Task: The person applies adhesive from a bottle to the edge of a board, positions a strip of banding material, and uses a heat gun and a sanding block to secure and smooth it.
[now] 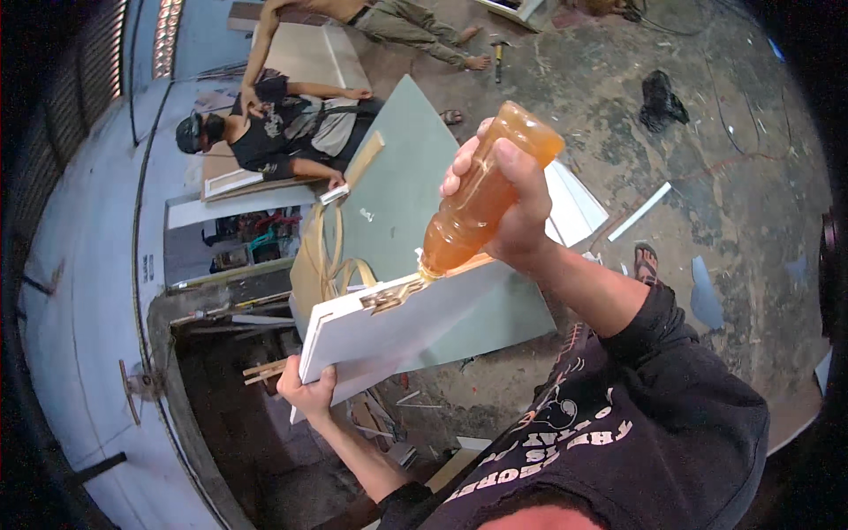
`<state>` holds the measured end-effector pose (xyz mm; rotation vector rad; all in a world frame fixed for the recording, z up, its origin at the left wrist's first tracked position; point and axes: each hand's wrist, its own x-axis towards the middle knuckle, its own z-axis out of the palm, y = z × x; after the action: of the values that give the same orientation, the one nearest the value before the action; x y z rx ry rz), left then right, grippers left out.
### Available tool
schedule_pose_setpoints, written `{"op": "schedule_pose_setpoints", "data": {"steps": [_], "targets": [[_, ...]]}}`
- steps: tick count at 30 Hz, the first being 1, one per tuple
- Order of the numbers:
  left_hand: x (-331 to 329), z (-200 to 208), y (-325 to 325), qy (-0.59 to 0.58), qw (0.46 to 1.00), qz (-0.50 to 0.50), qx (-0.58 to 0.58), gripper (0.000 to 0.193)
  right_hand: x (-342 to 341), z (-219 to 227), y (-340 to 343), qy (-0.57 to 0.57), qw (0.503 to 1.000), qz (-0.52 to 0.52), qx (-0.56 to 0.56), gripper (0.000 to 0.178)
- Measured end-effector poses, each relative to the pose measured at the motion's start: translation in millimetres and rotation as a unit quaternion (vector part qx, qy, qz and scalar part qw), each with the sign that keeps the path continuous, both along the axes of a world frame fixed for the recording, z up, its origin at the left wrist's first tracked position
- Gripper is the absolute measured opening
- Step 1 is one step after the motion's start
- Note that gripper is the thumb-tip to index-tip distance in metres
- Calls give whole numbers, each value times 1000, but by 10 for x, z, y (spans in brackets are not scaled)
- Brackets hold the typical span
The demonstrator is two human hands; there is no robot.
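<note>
My right hand point(521, 199) is wrapped round a clear plastic bottle point(481, 199) of amber liquid, tipped with its neck down and to the left. The bottle's mouth meets the upper edge of a white panel point(397, 327), beside a metal hinge point(393, 296) on that edge. Whether liquid is coming out is too small to tell. At the panel's lower left corner, my left hand point(309, 389) grips it, thumb on the white face and fingers behind. The panel stands on edge, tilted, over a grey-green tabletop point(397, 159).
Across the tabletop, a person in a cap point(265, 132) holds a wooden strip point(364, 159). Loops of pale edging strip point(329, 252) hang by its left side. Another person's legs point(415, 35) stretch across the floor near a hammer point(498, 62). A white strip point(640, 212) lies at right.
</note>
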<state>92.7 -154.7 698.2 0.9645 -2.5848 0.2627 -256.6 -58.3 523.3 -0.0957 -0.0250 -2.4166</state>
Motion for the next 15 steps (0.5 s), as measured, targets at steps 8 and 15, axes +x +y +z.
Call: {"op": "schedule_pose_setpoints", "data": {"steps": [8,15], "targets": [[9,-33,-5,-15,1000,16,-22,52,2,593,-84,35,997,-3,-63,34],[13,-27,7,-18,999,14,-30,55,-26,1084,-85,43,996,4,-75,36]]}}
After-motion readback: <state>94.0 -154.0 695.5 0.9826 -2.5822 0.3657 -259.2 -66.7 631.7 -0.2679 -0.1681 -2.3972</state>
